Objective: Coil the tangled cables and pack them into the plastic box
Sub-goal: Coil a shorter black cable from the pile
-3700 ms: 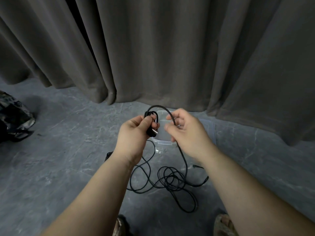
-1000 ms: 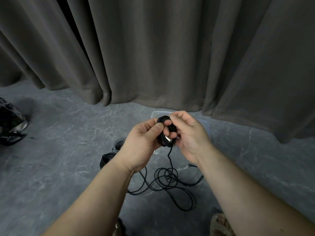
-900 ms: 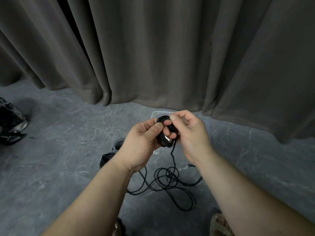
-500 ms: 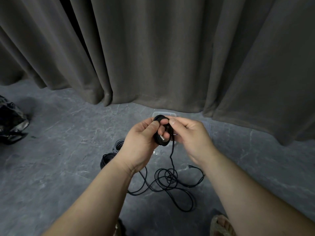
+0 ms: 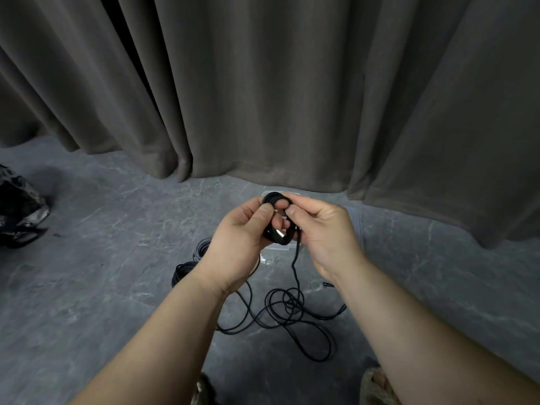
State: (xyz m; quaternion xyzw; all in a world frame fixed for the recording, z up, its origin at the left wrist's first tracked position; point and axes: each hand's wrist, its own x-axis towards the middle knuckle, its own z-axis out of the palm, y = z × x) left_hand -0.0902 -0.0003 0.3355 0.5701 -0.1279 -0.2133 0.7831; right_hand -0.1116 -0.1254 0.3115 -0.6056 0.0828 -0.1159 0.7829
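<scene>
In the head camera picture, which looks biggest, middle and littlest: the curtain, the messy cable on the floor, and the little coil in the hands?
Largest to smallest, as they look:
1. The curtain, filling the top half.
2. The loose cable on the floor.
3. The small coil held by the left hand and right hand. It looks smallest even though it's nearer the camera.

ur floor (image 5: 102, 287) is grey marbled stone w/ pale veins. loose black cable (image 5: 292, 314) lies tangled on it betw ur forearms. two coiled cables (image 5: 187, 267) sit just left of ur left wrist. clear plastic box (image 5: 355, 226) rests near the curtain hem, mostly hidden. dark crumpled bag (image 5: 17, 209) lies far left.
</scene>
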